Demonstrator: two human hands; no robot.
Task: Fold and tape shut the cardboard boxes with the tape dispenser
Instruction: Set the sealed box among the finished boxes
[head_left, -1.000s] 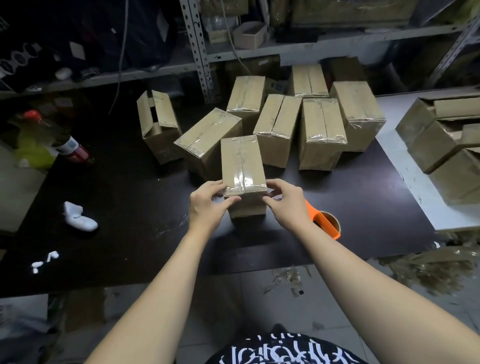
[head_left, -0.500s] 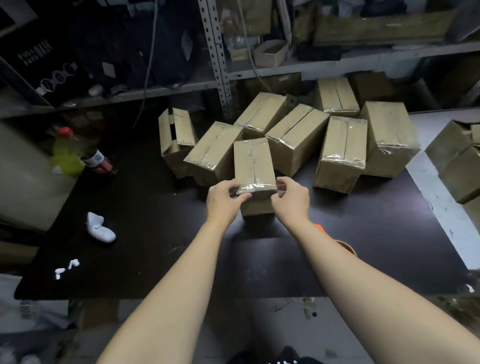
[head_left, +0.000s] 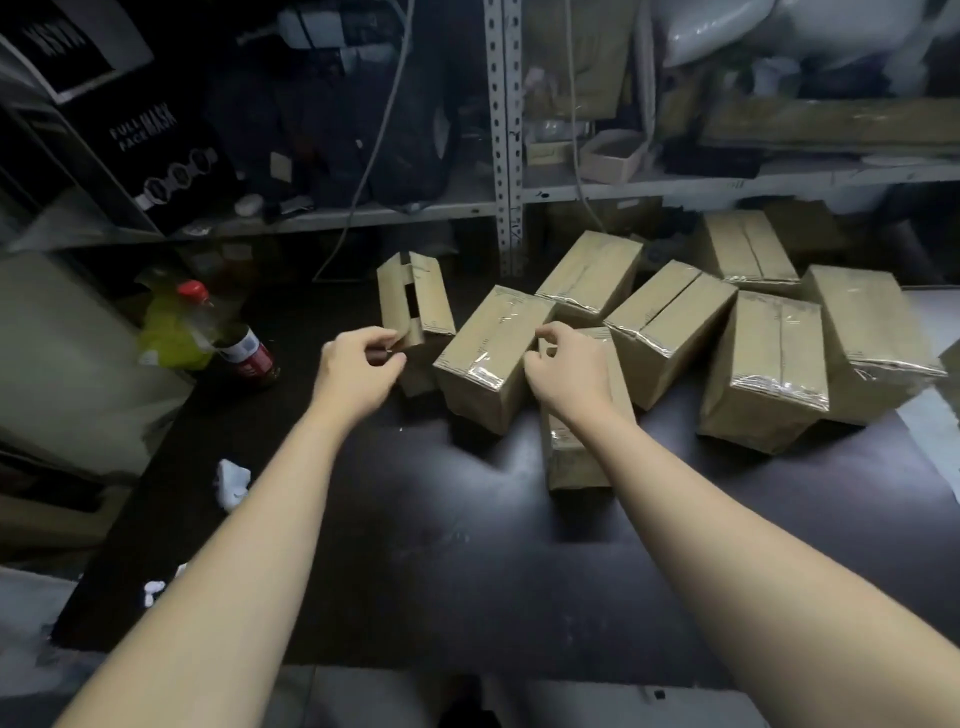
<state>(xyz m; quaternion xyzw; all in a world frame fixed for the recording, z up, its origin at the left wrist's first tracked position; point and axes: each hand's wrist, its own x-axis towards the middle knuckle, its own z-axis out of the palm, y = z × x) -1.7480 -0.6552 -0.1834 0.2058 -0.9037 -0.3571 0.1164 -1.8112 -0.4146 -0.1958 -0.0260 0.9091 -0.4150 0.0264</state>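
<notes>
A dark bench (head_left: 467, 545) in dim light, with glare at its right edge. Behind its far edge stands grey slotted-steel shelving (head_left: 501, 156) — crowded — and pale floor (head_left: 363, 696) shows below the near edge.

views: one, head camera, wide-angle | seat: above and behind both hands, on the person's head | facing: forward and down along the forearms, left hand (head_left: 358, 371) and right hand (head_left: 569, 374) near mid-frame | nearness: close to the hands, black table (head_left: 441, 545) under them, shelf rack (head_left: 501, 156) beyond them, reaching the top edge
</notes>
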